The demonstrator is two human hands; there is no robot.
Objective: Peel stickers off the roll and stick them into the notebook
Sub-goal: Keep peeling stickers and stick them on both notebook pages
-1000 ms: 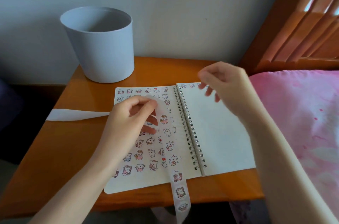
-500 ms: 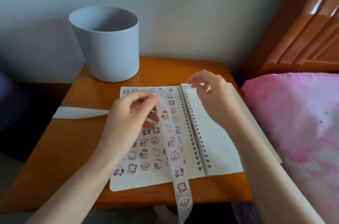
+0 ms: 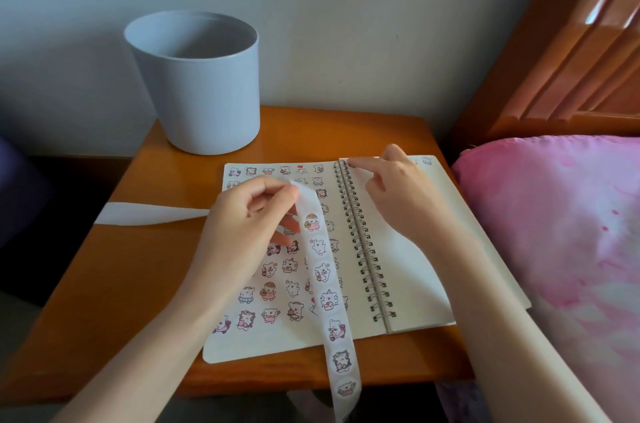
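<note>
fingers [image 3: 273, 185] of left hand [image 3: 249, 228] pinch strip [image 3: 323, 270]; right hand [image 3: 398, 194] index presses notebook [image 3: 408, 284] page, 12 o'clock edge. risk: strip hanging past 6 o'clock may tug loose.

Soft daylight is admitted from the upper right; glare is seen on the table [image 3: 131, 284]; edges are bowed.

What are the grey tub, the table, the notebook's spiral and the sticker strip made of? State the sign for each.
Grey tub: probably plastic, matt; smooth even wall, thin rim.
Table: wood, glossy varnish; orange-brown top reflects light.
Spiral: apparently metal wire; thin greyish loops.
Sticker strip: thin paper, perhaps coated; it curves limply and hangs over the table edge.
</note>
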